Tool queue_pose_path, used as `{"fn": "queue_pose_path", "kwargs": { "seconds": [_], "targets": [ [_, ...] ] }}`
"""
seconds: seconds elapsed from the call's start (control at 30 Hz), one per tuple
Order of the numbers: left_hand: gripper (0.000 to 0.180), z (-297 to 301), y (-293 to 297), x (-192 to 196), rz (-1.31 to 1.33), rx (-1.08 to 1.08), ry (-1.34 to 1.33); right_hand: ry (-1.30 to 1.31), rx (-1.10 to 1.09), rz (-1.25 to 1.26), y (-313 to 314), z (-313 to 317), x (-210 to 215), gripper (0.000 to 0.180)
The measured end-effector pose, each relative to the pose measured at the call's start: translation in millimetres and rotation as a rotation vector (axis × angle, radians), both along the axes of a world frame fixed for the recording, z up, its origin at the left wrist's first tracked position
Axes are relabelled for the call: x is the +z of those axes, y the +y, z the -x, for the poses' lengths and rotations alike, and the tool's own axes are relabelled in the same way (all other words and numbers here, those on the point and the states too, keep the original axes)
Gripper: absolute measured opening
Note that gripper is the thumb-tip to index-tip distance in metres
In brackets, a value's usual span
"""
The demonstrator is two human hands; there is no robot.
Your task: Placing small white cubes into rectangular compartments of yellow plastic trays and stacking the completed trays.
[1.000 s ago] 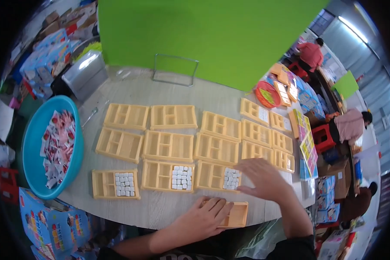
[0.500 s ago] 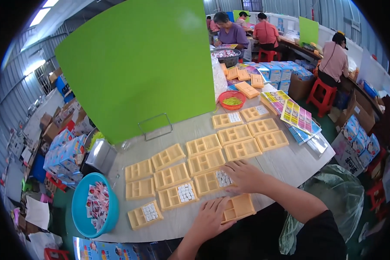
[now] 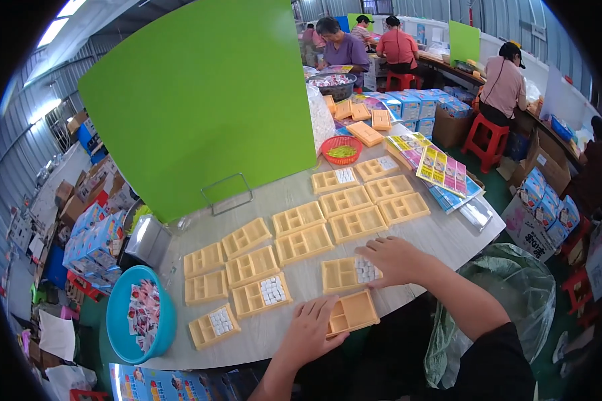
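My left hand [image 3: 311, 326] is closed over the left end of a pale-orange compartment tray [image 3: 356, 311] at the table's near edge; its visible compartments hold nothing. Just beyond, my right hand [image 3: 396, 260] grips the right end of another such tray [image 3: 339, 275]. Small white blocks [image 3: 365, 270] fill that tray's right compartment, partly covered by my fingers. To the left lie a tray with white blocks [image 3: 273, 290] and, nearer me, a smaller-looking one [image 3: 214, 326] also holding white blocks. Several trays without blocks [image 3: 304, 244] stand in rows behind.
A teal basin [image 3: 169, 314] of small packets stands at the left edge. A green partition [image 3: 201, 100] rises behind the trays. Beyond them sit a red basket [image 3: 342, 151] and printed sheets [image 3: 442, 170]. A clear plastic bag [image 3: 508, 301] hangs at right. Several people work farther back.
The block-holding tray under my right hand has slid rightward, away from its neighbour on the left. My left hand stays on the near tray. The whole view has shifted slightly.
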State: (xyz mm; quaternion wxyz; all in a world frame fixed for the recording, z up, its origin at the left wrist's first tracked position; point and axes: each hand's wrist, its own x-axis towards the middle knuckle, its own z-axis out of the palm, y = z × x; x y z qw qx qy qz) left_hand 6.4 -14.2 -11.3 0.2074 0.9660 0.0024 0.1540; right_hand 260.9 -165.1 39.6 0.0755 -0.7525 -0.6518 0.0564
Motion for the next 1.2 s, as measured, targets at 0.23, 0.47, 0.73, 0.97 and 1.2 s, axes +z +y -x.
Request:
{"fn": "queue_pose_path", "kwargs": {
  "seconds": [0.23,0.47,0.73,0.97,1.2],
  "targets": [
    [0.077,-2.4,-1.3,8.8,0.008,-0.059,0.043,0.090,-0.123,-0.002,-16.9,-14.9,31.0,0.078],
    [0.077,-5.0,6.2,9.8,0.026,-0.084,0.047,0.095,-0.123,-0.031,45.6,-27.8,57.9,0.074],
    [0.072,-8.1,11.7,4.0,0.046,-0.122,0.007,0.036,-0.072,-0.048,163.6,-77.2,38.0,0.069],
    [0.072,-4.8,9.1,-2.7,0.030,-0.098,-0.001,-0.041,-0.042,-0.042,251.7,-109.8,25.6,0.068],
    [0.075,-4.0,6.7,1.6,0.061,-0.111,0.029,-0.029,-0.053,0.082,285.9,-133.3,-1.6,0.070]
  ]
}}
